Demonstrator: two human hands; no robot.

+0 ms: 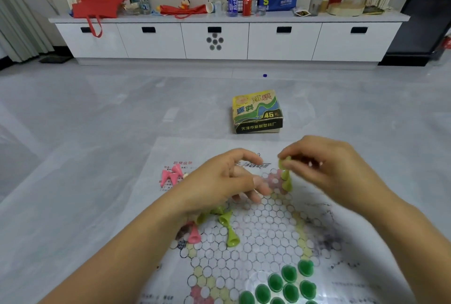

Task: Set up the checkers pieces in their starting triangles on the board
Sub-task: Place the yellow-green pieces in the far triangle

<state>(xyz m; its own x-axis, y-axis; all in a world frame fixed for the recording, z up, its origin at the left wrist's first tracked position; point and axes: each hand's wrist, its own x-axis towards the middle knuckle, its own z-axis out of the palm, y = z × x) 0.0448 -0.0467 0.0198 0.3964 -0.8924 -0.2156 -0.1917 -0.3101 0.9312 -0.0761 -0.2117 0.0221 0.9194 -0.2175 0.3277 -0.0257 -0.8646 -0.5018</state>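
The far triangle of the board (263,228) is being filled: the right hand (334,172) pinches a yellow-green piece (283,163) over it. The left hand (219,179) hovers beside it, loosely curled, its hold unclear. The next move likely calls for standing the piece on a free circle.

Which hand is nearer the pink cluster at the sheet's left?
Left. The left hand is right of the pink cluster; the right hand is farther right, pinching a yellow-green piece.
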